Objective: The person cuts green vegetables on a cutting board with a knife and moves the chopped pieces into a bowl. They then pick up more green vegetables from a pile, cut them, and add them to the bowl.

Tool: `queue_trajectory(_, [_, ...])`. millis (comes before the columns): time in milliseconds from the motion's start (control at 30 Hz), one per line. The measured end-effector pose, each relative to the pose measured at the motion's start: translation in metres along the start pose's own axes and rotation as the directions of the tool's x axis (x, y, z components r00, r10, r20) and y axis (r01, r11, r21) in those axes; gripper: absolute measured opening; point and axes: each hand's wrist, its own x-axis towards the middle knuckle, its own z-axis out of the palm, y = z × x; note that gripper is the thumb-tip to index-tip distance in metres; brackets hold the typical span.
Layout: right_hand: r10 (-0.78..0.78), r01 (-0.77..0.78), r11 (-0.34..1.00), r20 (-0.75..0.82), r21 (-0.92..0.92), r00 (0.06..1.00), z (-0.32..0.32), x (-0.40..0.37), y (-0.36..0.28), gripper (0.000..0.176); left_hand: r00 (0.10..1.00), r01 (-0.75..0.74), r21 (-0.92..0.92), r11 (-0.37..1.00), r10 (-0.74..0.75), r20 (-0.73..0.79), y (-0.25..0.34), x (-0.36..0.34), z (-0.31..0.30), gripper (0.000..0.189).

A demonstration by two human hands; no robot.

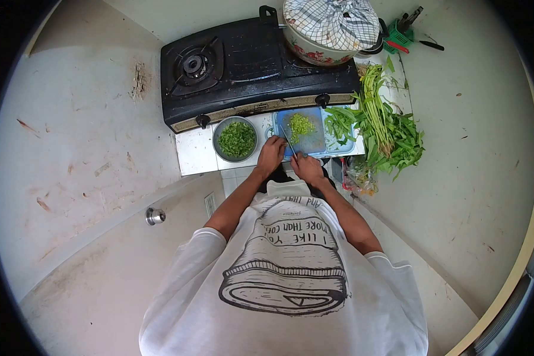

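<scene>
My right hand (307, 168) is closed round the handle of a knife (289, 142). Its blade points away from me and lies over the left part of a blue cutting board (315, 143). Chopped pale green stems (301, 125) are heaped on the board, just right of the blade. At the board's left edge, my left hand (271, 153) has its fingers curled together close to the blade; what they hold, if anything, is too small to make out. Cut green leaves (340, 123) lie at the board's right side. A grey bowl (215, 148) of finely chopped greens (237, 139) stands left of my left hand.
Behind the board stands a black two-burner stove (249, 53), with a cloth-topped floral pot (320, 54) at its right. Long-stemmed leafy greens (391, 133) overhang the counter's right end. A green basket (400, 38) holds utensils at the back right. Plastic bags (362, 180) sit below.
</scene>
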Motion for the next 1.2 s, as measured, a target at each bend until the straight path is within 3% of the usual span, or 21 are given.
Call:
queue_trajectory(633, [-0.052, 0.051, 0.998, -0.012, -0.039, 0.999, 0.009, 0.011, 0.002, 0.045, 0.999, -0.021, 0.063, 0.998, 0.019, 0.032, 0.001, 0.001, 0.001, 0.013])
queue_trajectory(1000, [0.040, -0.038, 0.998, 0.051, -0.050, 0.998, -0.006, 0.002, -0.007, 0.046, 1.000, 0.006, 0.003, 1.000, -0.006, -0.021, -0.002, 0.000, 0.005, 0.015])
queue_trajectory(1100, [0.031, -0.031, 0.999, 0.019, -0.014, 0.999, -0.007, 0.004, -0.007, 0.044, 0.994, 0.105, -0.097, 0.990, -0.107, -0.015, -0.001, 0.000, 0.004, 0.022])
queue_trajectory(1200, [0.012, -0.012, 1.000, -0.005, 0.009, 1.000, -0.005, 0.005, -0.004, 0.043, 0.950, 0.274, -0.404, 0.873, -0.311, -0.028, 0.009, 0.001, -0.002, 0.029])
